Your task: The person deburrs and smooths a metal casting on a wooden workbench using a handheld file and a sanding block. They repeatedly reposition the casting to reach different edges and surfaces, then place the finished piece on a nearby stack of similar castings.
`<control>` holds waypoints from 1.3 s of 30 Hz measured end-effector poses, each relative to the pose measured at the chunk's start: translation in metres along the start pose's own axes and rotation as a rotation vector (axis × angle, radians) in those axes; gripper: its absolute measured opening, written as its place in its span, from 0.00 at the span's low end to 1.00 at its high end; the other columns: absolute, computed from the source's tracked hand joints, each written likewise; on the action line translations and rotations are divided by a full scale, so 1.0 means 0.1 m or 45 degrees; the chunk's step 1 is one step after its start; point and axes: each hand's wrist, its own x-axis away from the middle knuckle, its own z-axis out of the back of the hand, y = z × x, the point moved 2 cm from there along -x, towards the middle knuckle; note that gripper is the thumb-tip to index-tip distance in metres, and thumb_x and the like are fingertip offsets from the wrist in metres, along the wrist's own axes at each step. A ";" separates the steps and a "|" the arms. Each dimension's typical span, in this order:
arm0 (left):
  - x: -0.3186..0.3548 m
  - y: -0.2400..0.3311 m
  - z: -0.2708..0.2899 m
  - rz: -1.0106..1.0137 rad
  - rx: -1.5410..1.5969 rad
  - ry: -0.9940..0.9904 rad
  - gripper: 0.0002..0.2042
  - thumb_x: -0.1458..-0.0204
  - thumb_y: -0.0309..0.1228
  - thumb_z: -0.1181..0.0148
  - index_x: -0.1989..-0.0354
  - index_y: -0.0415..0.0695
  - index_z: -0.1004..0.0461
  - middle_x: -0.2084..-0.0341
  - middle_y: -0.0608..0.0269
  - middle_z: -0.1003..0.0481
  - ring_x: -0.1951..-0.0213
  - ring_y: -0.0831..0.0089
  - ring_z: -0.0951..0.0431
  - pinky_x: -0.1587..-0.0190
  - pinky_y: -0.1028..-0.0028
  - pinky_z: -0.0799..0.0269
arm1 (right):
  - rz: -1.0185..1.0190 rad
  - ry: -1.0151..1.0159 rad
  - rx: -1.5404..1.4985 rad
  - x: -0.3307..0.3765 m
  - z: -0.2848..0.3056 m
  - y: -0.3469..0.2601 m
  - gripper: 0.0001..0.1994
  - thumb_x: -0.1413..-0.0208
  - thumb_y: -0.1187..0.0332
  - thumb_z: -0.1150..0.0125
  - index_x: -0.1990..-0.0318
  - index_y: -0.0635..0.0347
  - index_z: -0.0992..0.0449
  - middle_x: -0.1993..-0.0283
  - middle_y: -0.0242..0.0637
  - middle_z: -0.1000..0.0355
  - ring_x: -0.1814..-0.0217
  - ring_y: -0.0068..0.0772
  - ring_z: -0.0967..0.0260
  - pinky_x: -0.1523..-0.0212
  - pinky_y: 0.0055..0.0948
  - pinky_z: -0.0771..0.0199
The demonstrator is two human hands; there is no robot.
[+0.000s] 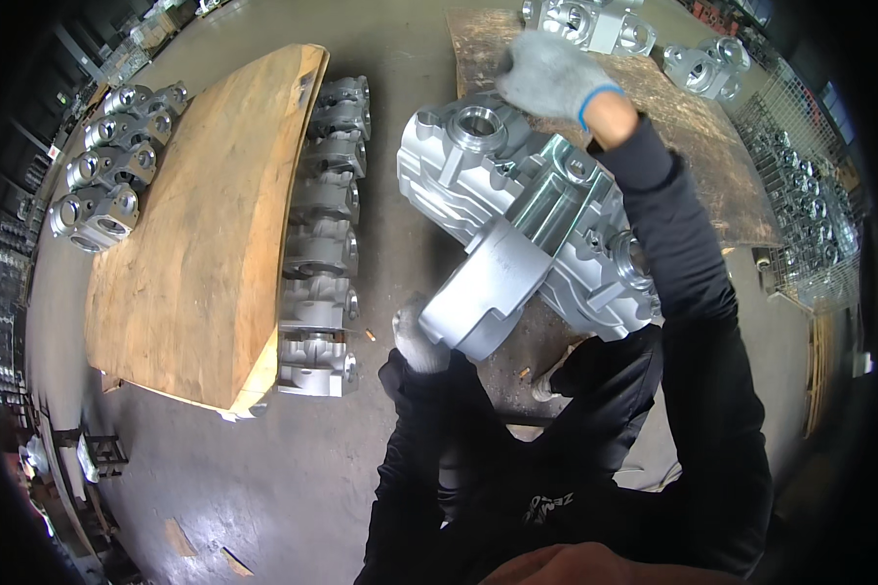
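Note:
A large silver metal casting (pixel 493 283) lies tilted before me, its smooth cylindrical part running across a wider ribbed casting (pixel 458 185) with round bored openings. At the smooth casting's near left end is my left hand (pixel 419 339) in a grey-white knitted glove, closed against its edge; the casting hides part of the fingers. My right hand (pixel 551 76), gloved in grey with a blue cuff band, is raised over the far end of the ribbed casting. Its fingers are curled in, and whatever they hold is hidden beneath the hand.
To the left stands a plywood board (pixel 205 224), with a row of grey castings (pixel 322 244) along its right side and more castings (pixel 107 175) along its left. Beyond my right arm are a worn wooden tabletop (pixel 693 146) bearing castings and a wire basket (pixel 800 195) full of metal parts.

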 end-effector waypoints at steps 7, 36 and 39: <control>0.03 -0.15 0.01 0.320 0.540 0.025 0.10 0.43 0.32 0.38 0.58 0.38 0.22 0.67 0.61 0.22 0.62 0.68 0.20 0.56 0.70 0.24 | -0.101 0.070 -0.230 0.19 -0.23 0.25 0.18 0.50 0.61 0.42 0.65 0.69 0.15 0.62 0.61 0.20 0.55 0.59 0.19 0.47 0.47 0.21; 0.03 -0.12 -0.07 0.366 0.451 -0.117 0.17 0.33 0.40 0.53 0.58 0.37 0.24 0.63 0.56 0.20 0.58 0.70 0.19 0.54 0.70 0.24 | -0.207 0.123 -0.152 0.69 -0.06 0.39 0.19 0.49 0.60 0.43 0.66 0.73 0.17 0.60 0.64 0.22 0.55 0.65 0.22 0.50 0.50 0.21; 0.03 -0.12 -0.06 0.371 0.547 -0.096 0.15 0.32 0.37 0.54 0.61 0.39 0.25 0.65 0.59 0.21 0.62 0.74 0.20 0.58 0.72 0.24 | -0.199 0.121 -0.110 0.69 -0.07 0.41 0.18 0.50 0.61 0.43 0.65 0.70 0.16 0.60 0.64 0.22 0.54 0.63 0.21 0.49 0.49 0.21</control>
